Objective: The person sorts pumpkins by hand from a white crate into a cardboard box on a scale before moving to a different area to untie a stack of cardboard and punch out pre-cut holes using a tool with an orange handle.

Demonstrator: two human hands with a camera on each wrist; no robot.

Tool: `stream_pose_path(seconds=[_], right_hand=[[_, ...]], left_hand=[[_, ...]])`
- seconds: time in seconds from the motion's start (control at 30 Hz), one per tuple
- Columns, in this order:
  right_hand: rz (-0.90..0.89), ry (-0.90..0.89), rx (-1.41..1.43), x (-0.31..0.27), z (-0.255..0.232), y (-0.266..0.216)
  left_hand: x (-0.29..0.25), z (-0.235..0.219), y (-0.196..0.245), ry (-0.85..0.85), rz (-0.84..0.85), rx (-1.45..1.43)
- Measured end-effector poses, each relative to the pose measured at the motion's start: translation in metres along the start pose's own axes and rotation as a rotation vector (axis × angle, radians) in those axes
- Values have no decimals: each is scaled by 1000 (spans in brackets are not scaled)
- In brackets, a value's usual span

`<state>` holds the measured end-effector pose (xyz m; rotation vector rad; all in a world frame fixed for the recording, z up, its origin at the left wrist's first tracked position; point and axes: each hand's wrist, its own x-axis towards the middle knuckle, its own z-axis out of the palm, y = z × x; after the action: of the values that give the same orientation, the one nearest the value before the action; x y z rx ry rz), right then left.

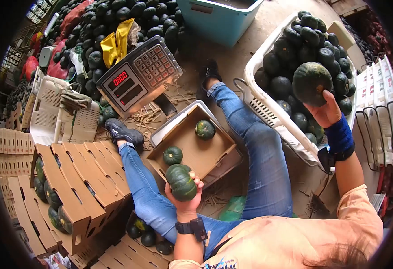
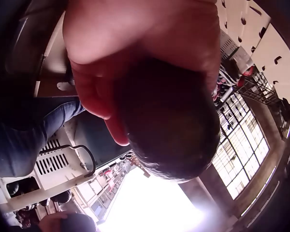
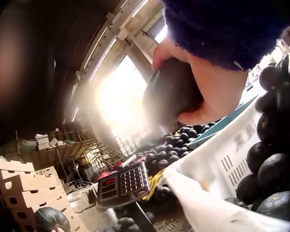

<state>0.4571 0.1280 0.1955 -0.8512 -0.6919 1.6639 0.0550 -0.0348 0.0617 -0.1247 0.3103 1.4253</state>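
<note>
My left hand (image 1: pixel 186 204) grips a ribbed green pumpkin (image 1: pixel 180 183) from below, close over the near corner of an open cardboard box (image 1: pixel 194 154). The left wrist view has this pumpkin (image 2: pixel 174 130) dark against the light. Two more pumpkins lie in the box, a striped one (image 1: pixel 205 129) at the far side and a round one (image 1: pixel 172 155) nearer. On the right, my right hand (image 1: pixel 327 112) holds a larger dark green pumpkin (image 1: pixel 312 84) up over a white crate (image 1: pixel 272 115) heaped with pumpkins; thumb and fingers clasp it (image 3: pixel 171 92) in the right wrist view.
A digital scale (image 1: pixel 138 74) showing 0.800 stands beyond the box. Stacked cardboard boxes (image 1: pixel 77 179) with pumpkins are at the left. Behind lie a big pumpkin heap (image 1: pixel 154 22) and a blue tub (image 1: pixel 221 20). White crates (image 1: pixel 378 112) are stacked far right.
</note>
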Motion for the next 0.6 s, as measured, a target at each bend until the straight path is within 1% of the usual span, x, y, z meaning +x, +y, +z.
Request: stream_pose_path(seconds=[0.03, 0.07, 0.1, 0.13, 0.17, 0.2, 0.27, 0.3, 0.33, 0.37, 0.4, 0.47, 0.5, 0.53, 0.57, 0.6], right_hand=[[4, -125, -65, -6, 25, 13], [77, -233, -173, -8, 45, 26], [148, -295, -246, -5, 62, 48], [185, -286, -342, -2, 77, 76], [354, -256, -485, 2, 95, 97], [321, -378, -681, 20, 86, 145], [299, -333, -1173, 27, 110, 208], [28, -336, -1313, 26, 115, 242], [-258, -335, -1437, 24, 120, 271], [-351, -331, -1517, 18, 128, 288], [-489, -408, -1661, 17, 122, 312], [-483, -488, -1909, 6, 103, 352], [-378, -502, -1846, 1, 97, 363], [-284, -525, -1833, -1, 102, 360], [-191, -545, -1820, -3, 109, 351], [-95, -560, -1807, -4, 115, 342]], left_hand=[[-4, -6, 4, -175, -77, -92], [-8, -4, 3, -102, -55, -58], [-11, 1, 3, -32, -31, -20], [-14, 3, 5, 34, -5, 20], [-15, -18, 10, 51, 118, 338], [-18, -30, 10, 192, 44, 232], [-15, -14, 7, 79, -27, -16], [-15, -11, 8, 40, -19, 39], [-15, -11, 9, 19, 3, 9], [-15, -13, 11, -1, 24, -20], [-15, -12, 12, -16, 31, -57], [-15, -10, 16, -47, 42, -131], [-15, -13, 17, -15, 39, -153], [-15, -16, 18, 15, 33, -175], [-15, -20, 18, -18, 31, -191], [-16, -24, 20, 1, 52, -164]])
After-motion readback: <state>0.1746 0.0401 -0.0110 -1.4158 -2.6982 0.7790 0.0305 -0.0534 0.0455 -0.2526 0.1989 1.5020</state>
